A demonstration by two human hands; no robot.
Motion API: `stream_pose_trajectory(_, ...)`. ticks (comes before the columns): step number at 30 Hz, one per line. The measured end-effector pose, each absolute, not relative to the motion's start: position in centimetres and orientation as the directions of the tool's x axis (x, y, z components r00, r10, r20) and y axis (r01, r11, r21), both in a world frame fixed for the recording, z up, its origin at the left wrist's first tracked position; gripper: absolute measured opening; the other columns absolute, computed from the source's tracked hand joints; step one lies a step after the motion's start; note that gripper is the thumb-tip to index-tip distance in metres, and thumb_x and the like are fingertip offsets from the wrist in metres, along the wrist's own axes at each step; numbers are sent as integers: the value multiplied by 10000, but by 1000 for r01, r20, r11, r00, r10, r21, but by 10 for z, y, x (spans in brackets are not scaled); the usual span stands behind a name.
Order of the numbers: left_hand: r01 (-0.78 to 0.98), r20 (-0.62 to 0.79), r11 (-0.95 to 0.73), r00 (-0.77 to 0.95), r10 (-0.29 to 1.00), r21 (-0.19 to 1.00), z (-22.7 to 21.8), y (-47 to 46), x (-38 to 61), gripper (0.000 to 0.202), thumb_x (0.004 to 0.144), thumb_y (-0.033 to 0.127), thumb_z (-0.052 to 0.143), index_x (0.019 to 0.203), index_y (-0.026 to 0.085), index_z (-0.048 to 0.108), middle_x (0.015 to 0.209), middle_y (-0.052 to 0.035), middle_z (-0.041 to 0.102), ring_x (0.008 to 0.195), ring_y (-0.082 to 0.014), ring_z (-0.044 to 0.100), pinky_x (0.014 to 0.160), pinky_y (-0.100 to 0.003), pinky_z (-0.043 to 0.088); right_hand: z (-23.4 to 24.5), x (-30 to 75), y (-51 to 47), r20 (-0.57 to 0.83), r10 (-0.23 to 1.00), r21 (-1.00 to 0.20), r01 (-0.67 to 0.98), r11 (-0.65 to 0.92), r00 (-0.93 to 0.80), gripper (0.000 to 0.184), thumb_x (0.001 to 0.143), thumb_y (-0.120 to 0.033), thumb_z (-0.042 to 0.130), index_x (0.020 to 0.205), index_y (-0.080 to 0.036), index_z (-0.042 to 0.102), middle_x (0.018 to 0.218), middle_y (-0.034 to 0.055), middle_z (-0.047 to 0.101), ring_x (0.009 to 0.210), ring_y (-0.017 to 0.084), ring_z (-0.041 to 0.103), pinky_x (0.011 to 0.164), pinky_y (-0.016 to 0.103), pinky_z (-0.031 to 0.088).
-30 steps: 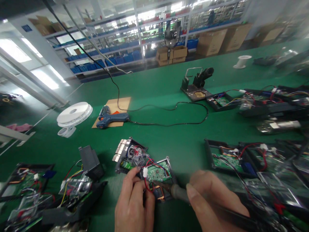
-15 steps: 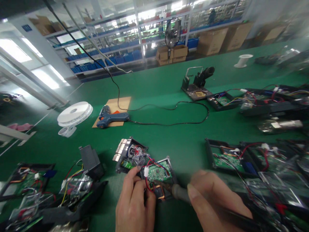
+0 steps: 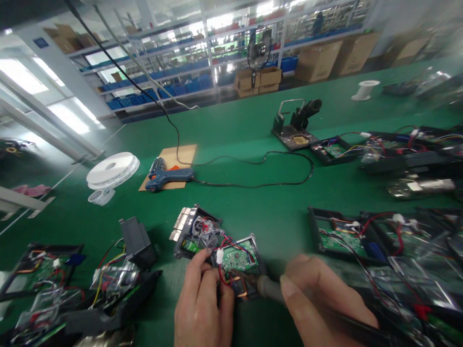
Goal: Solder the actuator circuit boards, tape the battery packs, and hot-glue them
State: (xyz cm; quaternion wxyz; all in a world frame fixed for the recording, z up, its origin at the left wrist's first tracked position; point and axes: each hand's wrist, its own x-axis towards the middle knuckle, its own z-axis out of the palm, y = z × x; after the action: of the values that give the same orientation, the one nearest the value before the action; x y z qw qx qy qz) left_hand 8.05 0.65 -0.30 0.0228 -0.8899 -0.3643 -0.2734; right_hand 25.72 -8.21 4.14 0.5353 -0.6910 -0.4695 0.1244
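Observation:
An open black device case (image 3: 188, 230) with a green circuit board (image 3: 239, 259) and red and black wires lies on the green bench near the front edge. My left hand (image 3: 202, 303) is closed, its fingers pinching a red wire (image 3: 219, 276) at the board's near edge. My right hand (image 3: 321, 301) is wrapped round the handle of a soldering iron (image 3: 265, 285), whose tip rests at the board's lower edge beside the left fingers.
More open cases with boards and wires lie at the left (image 3: 39, 274) and right (image 3: 340, 236). A blue glue gun (image 3: 168, 177) rests on cardboard, its black cord (image 3: 275, 180) looping across the bench. An iron stand (image 3: 294, 130), white reels (image 3: 112, 169) and shelving stand farther back.
Almost nothing has moved. Both hands stay at the board, and the view has shifted only slightly.

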Motion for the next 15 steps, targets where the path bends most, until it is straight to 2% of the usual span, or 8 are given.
stream_pose_trajectory(10,662,517,-731,574,636,164,-1,7,82,112,901,134,553,993,186,587,1245,-131,551,1207,-217,567,890,-307,605,42,256,-83,324,786,-860,511,12,527,301,941,-283,537,661,-221,446,623,-41,516,518,102,519,497,226,414)
stream_pose_trajectory(15,663,465,-732,604,647,157,0,8,80,132,900,138,561,1019,181,598,1242,-132,557,1222,-224,564,880,-306,613,46,253,-80,318,695,-901,434,10,644,346,922,-337,557,615,-221,447,576,-44,461,477,106,458,481,241,374)
